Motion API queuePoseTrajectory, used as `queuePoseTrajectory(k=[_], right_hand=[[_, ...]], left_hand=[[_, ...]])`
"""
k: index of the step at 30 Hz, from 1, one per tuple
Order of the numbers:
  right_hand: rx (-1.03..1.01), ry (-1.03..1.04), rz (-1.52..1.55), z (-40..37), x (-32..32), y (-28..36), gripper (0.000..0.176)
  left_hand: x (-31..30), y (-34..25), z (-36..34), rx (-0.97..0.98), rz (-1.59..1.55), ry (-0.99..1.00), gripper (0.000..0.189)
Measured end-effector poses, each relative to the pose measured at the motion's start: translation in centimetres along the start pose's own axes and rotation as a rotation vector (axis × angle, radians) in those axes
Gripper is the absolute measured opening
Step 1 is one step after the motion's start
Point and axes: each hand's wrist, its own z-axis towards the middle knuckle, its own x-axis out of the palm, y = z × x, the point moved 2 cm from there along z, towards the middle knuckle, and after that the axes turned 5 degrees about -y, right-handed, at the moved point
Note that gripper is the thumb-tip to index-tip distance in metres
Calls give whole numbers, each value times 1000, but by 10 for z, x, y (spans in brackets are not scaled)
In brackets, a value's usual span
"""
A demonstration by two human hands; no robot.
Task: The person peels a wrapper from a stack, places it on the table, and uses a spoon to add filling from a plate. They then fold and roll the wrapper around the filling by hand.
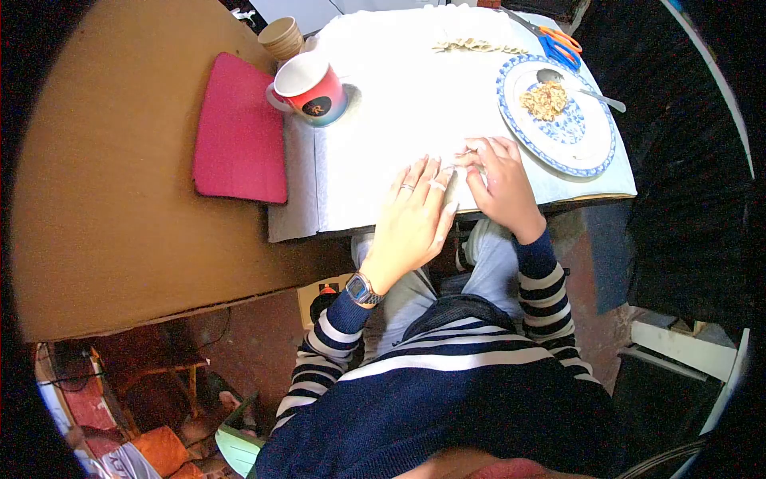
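My left hand (411, 223) lies palm down near the front edge of a white sheet (383, 96), its fingers stretched forward. My right hand (503, 180) is beside it with bent fingers, the tips close to my left fingertips. Whatever lies between the hands is washed out by glare and cannot be made out. To the right stands a blue-patterned plate (511, 120) with a heap of crumbly brown food (545, 101) and a spoon (590, 93). Small pale twisted pieces (479, 47) lie in a row at the back.
A red-and-blue mug (315, 92) and a beige ribbed cup (281, 37) stand at the back left, next to a dark pink mat (242, 132). Scissors with orange and blue handles (561, 49) lie behind the plate. A brown tabletop (136, 176) extends left.
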Motion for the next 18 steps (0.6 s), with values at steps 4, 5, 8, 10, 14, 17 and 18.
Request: queuePoseTrajectory(k=[4, 5, 8, 10, 14, 17, 18], right_hand=[[11, 23, 19, 0, 0, -1, 27], [17, 32, 31, 0, 0, -1, 27], [39, 43, 39, -1, 1, -2, 29], [78, 8, 94, -2, -1, -4, 31], [319, -148, 471, -3, -6, -10, 36], [241, -223, 507, -3, -6, -12, 38], [251, -227, 511, -3, -6, -12, 37]], left_hand=[[6, -1, -3, -38, 10, 15, 53], [6, -2, -3, -40, 26, 13, 53], [7, -4, -3, -52, 54, 4, 55], [9, -3, -3, -62, 45, -5, 56], [6, -5, 1, -55, 52, -10, 57], [4, -6, 5, -41, 50, -16, 57], [3, -6, 6, -39, 53, -17, 57]])
